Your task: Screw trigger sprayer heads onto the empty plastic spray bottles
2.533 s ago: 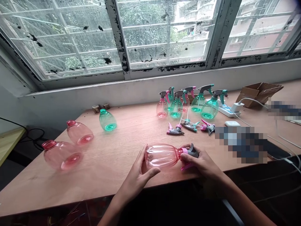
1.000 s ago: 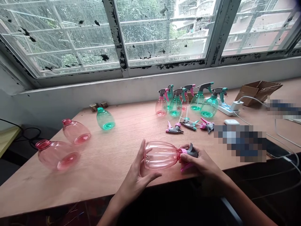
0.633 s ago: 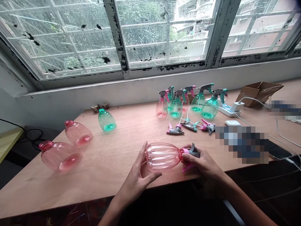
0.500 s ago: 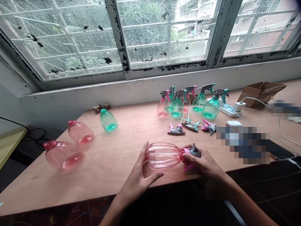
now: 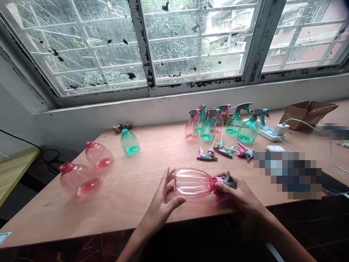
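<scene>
A transparent pink spray bottle (image 5: 193, 182) is held on its side above the table's near edge, its base towards the left. My right hand (image 5: 236, 189) is closed around its pink collar and grey trigger head (image 5: 228, 181). At the base end, my left hand (image 5: 165, 200) is open, thumb and fingers apart. Its fingertips are close to the bottle's bottom; whether they touch it I cannot tell. Three loose trigger heads lie beyond the bottle: one grey and pink (image 5: 207, 155), one grey and green (image 5: 225, 150), another pink and grey (image 5: 245, 153).
Two pink bottles without heads (image 5: 98, 155) and a green one (image 5: 130, 142) stand at left. Several spray bottles with heads (image 5: 247, 129) are grouped at the back. A power strip (image 5: 269, 134), white case (image 5: 276, 149) and cardboard box (image 5: 307, 113) are at right.
The view has shifted slightly, so everything sits a little lower and further right. Left fingers have drawn slightly off the bottle's side towards its base; the right hand keeps its grip.
</scene>
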Tool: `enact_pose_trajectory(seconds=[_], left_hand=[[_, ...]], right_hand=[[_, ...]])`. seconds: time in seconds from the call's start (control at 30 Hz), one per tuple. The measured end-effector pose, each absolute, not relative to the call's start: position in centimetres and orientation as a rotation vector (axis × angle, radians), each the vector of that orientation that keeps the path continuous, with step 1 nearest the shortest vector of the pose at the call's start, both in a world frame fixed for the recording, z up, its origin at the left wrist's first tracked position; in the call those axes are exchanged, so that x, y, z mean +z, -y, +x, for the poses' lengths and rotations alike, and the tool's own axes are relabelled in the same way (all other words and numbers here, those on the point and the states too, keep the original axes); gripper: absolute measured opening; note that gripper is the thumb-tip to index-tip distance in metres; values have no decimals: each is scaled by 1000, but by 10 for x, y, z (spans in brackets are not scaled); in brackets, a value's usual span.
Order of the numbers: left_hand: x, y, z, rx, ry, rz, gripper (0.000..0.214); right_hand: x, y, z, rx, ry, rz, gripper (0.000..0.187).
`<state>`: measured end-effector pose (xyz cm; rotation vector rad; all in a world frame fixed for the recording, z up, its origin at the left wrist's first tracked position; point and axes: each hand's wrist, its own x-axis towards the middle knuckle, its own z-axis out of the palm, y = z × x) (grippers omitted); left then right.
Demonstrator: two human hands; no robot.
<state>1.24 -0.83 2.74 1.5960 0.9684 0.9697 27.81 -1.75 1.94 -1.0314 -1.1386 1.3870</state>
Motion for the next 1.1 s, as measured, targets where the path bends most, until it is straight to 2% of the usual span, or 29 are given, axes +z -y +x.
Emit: enact_pose_trajectory(seconds=[0.1, 0.27, 0.43, 0.67, 0.83, 1.1], left_hand=[[29, 10, 12, 937, -1046, 1694, 73], [30, 15, 15, 947, -1060, 1956, 68], [27, 14, 15, 888, -1043, 1849, 84], [27, 11, 15, 958, -1101, 1989, 64], [29, 11, 16, 894, -1023, 1856, 85], [31, 12, 18, 952, -982, 1872, 66]], right_hand=[[17, 16, 279, 1393, 1153, -1030, 38], [13, 15, 281, 1388, 1095, -1000, 37], [16, 17, 278, 1394, 1105, -988, 36], [12, 15, 280, 1408, 1130, -989, 34], [8, 13, 283, 1408, 1134, -953, 29], [13, 13, 282, 1389, 1137, -964, 31]])
